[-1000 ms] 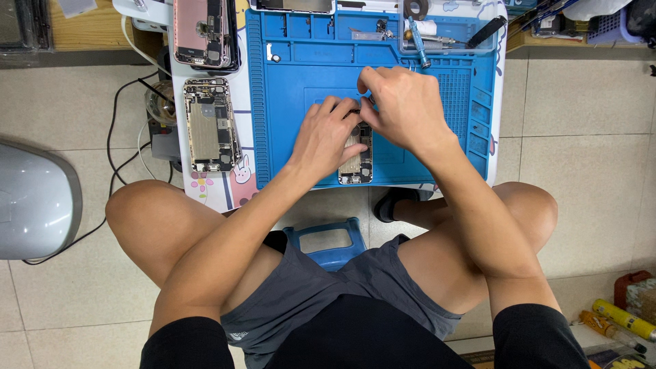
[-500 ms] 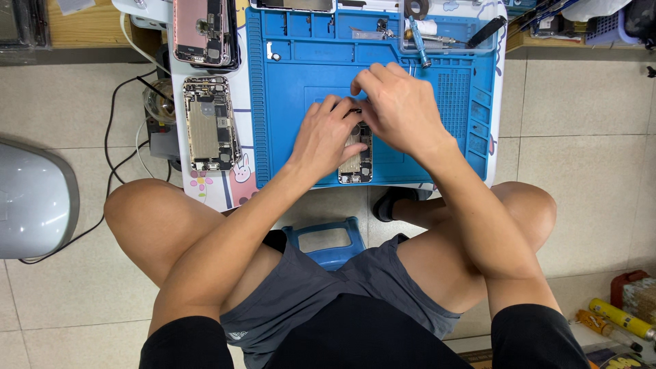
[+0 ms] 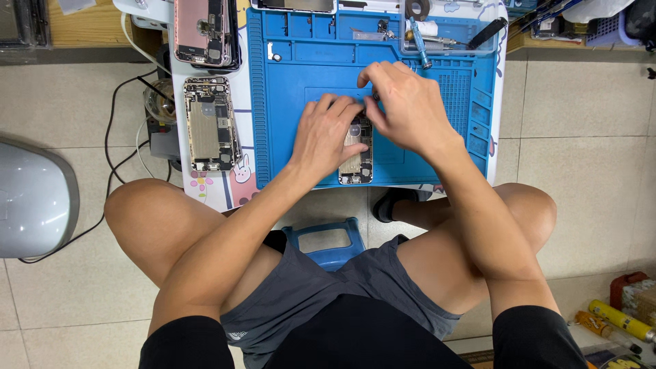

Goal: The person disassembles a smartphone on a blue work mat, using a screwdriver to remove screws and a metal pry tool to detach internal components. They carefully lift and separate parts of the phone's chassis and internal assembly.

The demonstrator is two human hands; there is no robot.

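Hands at work on an opened smartphone body with bare silver metal plates and circuitry [image 3: 357,158], lying upright near the front edge of a blue silicone repair mat with moulded trays [image 3: 287,96]. Left hand [image 3: 328,133] rests fingers-down on the phone's left side, steadying it; right hand [image 3: 406,106] curls over the upper end, fingertips drawn together as if pinching a small part, though what they grip is hidden. Judged from the exposed interior, disassembly is well advanced; parts remain seated inside. Nearby: a second opened phone chassis with gold-toned shielding [image 3: 208,123] and a pink-backed phone shell [image 3: 205,31] left of the mat, and a blue-handled screwdriver [image 3: 418,42] in the rear tray. Nothing obstructs the hands.
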